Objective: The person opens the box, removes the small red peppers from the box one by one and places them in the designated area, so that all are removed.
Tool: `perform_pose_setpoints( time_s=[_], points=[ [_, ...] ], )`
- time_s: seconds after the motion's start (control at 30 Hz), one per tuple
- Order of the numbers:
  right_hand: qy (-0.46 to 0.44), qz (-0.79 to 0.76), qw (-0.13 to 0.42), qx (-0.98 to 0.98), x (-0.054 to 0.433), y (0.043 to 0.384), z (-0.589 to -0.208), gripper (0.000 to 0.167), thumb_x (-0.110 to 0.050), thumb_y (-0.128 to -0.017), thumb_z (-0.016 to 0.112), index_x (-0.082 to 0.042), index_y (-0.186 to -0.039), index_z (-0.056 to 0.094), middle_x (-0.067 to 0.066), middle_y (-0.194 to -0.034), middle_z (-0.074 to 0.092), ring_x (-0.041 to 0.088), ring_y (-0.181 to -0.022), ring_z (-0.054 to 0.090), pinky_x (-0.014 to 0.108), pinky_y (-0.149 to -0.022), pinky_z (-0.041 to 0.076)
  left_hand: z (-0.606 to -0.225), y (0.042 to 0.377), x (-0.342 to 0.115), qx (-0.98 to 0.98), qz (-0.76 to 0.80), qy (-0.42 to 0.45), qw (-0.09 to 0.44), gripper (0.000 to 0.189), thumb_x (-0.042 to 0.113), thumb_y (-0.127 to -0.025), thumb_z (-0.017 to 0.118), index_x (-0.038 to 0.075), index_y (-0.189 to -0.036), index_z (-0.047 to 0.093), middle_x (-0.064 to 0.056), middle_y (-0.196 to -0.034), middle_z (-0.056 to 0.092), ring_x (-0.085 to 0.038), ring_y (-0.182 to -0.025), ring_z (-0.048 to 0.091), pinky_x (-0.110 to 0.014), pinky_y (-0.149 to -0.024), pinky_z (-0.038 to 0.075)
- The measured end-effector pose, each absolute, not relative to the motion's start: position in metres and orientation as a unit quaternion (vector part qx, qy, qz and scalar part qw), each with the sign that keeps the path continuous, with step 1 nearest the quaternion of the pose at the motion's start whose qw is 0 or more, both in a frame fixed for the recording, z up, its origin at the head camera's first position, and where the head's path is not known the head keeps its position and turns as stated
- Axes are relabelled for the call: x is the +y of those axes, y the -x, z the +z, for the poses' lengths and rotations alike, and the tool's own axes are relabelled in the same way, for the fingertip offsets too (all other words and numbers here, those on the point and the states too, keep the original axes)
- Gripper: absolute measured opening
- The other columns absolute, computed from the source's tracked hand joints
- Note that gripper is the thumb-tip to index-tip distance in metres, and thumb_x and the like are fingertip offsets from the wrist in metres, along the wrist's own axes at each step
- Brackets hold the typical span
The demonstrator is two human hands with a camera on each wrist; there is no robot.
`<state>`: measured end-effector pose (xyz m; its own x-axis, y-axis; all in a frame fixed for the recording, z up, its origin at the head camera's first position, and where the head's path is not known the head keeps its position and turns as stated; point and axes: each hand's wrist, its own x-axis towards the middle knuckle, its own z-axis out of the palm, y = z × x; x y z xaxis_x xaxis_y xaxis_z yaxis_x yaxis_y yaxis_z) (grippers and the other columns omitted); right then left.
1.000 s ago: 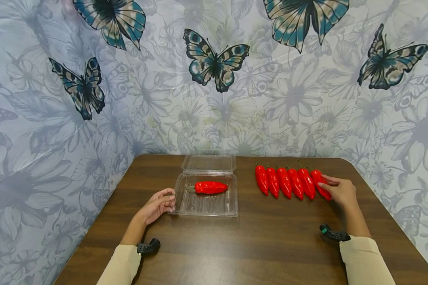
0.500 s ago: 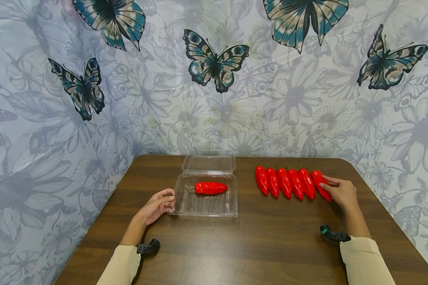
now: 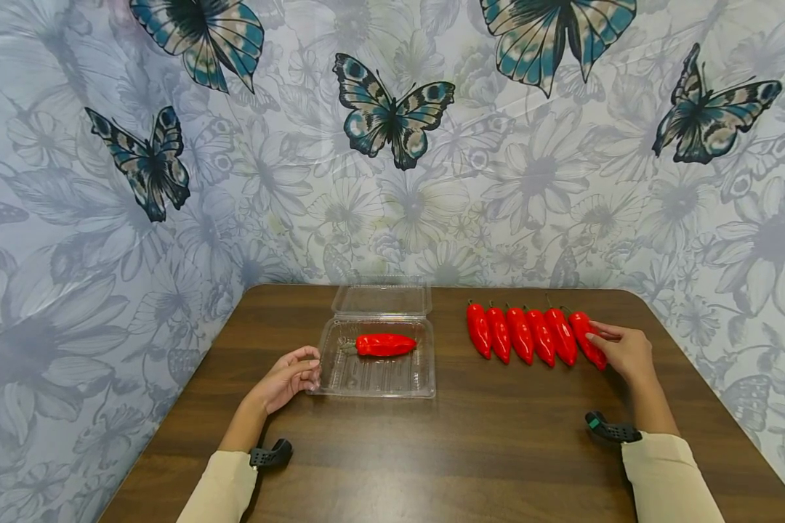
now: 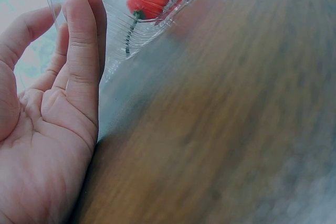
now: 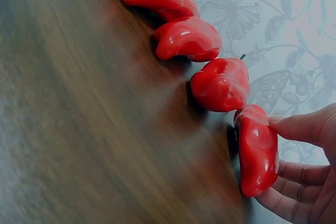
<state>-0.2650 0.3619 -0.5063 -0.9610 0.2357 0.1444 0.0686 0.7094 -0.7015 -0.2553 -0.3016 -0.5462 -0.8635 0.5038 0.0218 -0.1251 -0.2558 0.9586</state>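
Note:
A clear plastic clamshell container [image 3: 373, 379] lies with its lid back on the table, with one glossy red chili pepper [image 3: 386, 345] lying sideways inside it. My left hand [image 3: 291, 378] is at the container's left wall, its fingers fairly straight and touching the rim; the left wrist view shows the palm of this hand [image 4: 58, 93] beside the plastic. On the right, my right hand [image 3: 628, 354] pinches the rightmost chili pepper [image 3: 587, 340] of a row. In the right wrist view, thumb and fingers lie on either side of that pepper [image 5: 257, 150], which appears to rest on the table.
Several more red chili peppers [image 3: 520, 335] lie side by side in the row, stems toward the back. The brown wooden table [image 3: 432, 457] ends at a wall cloth [image 3: 268, 181] printed with butterflies and flowers. The container's lid [image 3: 382, 299] reaches close to the back edge.
The rightmost chili pepper and the right hand's fingers have shifted very slightly. The left hand and the container stay where they were.

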Motion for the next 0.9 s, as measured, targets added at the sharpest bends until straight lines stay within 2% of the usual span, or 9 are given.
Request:
perform_pose_setpoints(
  time_s=[0.23,0.37,0.47,0.57,0.63,0.7,0.9],
  points=[
    [0.092,0.379,0.116,-0.913,0.364,0.265,-0.504,0.046,-0.035,-0.1,0.064,-0.002,-0.132,0.065,0.028,-0.118,0.068,0.048,-0.114,0.057,0.033,-0.073,0.045,-0.547,0.255,-0.302,0.581,0.772,-0.163,0.2,0.02,-0.001,-0.108,0.038,0.008,-0.111,0.055,-0.001,-0.085,0.066,-0.014,-0.074,0.068,-0.026,-0.068,0.058],
    [0.095,0.375,0.143,-0.911,0.364,0.263,-0.498,0.044,-0.033,-0.101,0.061,-0.001,-0.131,0.065,0.028,-0.12,0.067,0.044,-0.109,0.061,0.03,-0.07,0.048,-0.547,0.255,-0.302,0.58,0.772,-0.166,0.202,0.02,-0.001,-0.108,0.037,0.007,-0.112,0.055,-0.002,-0.086,0.066,-0.015,-0.075,0.068,-0.027,-0.069,0.059],
    [0.086,0.37,0.177,-0.908,0.363,0.261,-0.491,0.042,-0.03,-0.101,0.06,0.001,-0.129,0.067,0.028,-0.118,0.068,0.026,-0.086,0.072,0.023,-0.061,0.051,-0.547,0.255,-0.302,0.579,0.772,-0.167,0.202,0.02,-0.001,-0.108,0.037,0.008,-0.113,0.055,-0.002,-0.086,0.067,-0.015,-0.075,0.068,-0.027,-0.069,0.059],
    [0.072,0.376,0.2,-0.902,0.362,0.259,-0.483,0.041,-0.028,-0.102,0.062,0.004,-0.127,0.067,0.03,-0.117,0.067,0.004,-0.061,0.067,0.018,-0.051,0.051,-0.546,0.255,-0.302,0.58,0.772,-0.167,0.2,0.019,0.0,-0.108,0.039,0.008,-0.113,0.055,-0.002,-0.087,0.067,-0.015,-0.075,0.069,-0.026,-0.069,0.059],
    [0.066,0.387,0.204,-0.897,0.361,0.258,-0.478,0.041,-0.028,-0.101,0.063,0.004,-0.128,0.067,0.031,-0.118,0.067,-0.006,-0.058,0.062,0.016,-0.051,0.051,-0.546,0.254,-0.302,0.58,0.772,-0.168,0.2,0.019,0.0,-0.108,0.039,0.008,-0.113,0.055,-0.002,-0.087,0.067,-0.015,-0.075,0.069,-0.026,-0.069,0.059],
    [0.059,0.396,0.207,-0.893,0.359,0.256,-0.472,0.041,-0.027,-0.1,0.065,0.004,-0.128,0.067,0.031,-0.117,0.068,-0.008,-0.06,0.062,0.015,-0.052,0.051,-0.546,0.254,-0.302,0.58,0.771,-0.17,0.2,0.019,0.0,-0.108,0.038,0.008,-0.113,0.055,-0.002,-0.087,0.067,-0.015,-0.076,0.069,-0.026,-0.069,0.059],
    [0.039,0.393,0.228,-0.89,0.349,0.252,-0.454,0.042,-0.03,-0.098,0.068,0.0,-0.127,0.068,0.013,-0.104,0.074,-0.009,-0.062,0.061,0.015,-0.053,0.051,-0.547,0.254,-0.302,0.577,0.772,-0.171,0.204,0.017,0.0,-0.108,0.039,0.005,-0.114,0.054,-0.002,-0.087,0.067,-0.015,-0.076,0.069,-0.026,-0.068,0.058]
  ],
)
